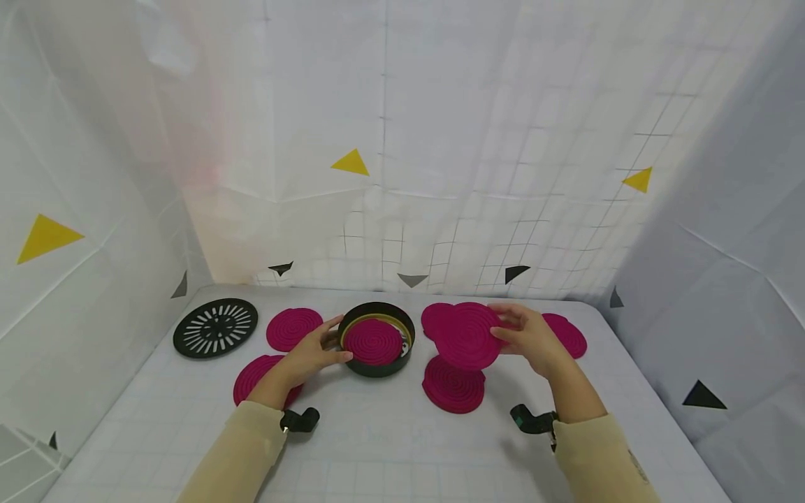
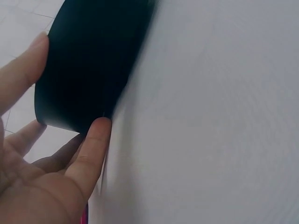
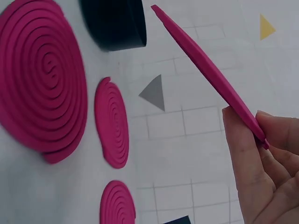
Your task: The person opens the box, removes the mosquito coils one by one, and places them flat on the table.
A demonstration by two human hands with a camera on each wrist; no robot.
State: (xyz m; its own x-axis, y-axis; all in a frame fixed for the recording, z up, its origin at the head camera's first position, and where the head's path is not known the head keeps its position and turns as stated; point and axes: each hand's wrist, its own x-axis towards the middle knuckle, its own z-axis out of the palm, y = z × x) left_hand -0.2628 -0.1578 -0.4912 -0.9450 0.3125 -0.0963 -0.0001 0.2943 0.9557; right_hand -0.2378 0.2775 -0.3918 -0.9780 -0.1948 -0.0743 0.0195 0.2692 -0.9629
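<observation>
My right hand pinches a magenta spiral mosquito coil by its edge, tilted and raised over the table. In the right wrist view this held coil shows edge-on between thumb and fingers. At the centre stands a round black tin with a gold inner ring. A magenta coil lies inside it. My left hand grips the tin's left side, thumb and fingers spread along the wall; the left wrist view shows the dark wall between them.
A slotted black lid lies at the far left. Coils rest on the table: a left-back coil, one partly under the left forearm, a front coil, one behind the held coil, and one right. White sheeting surrounds the table.
</observation>
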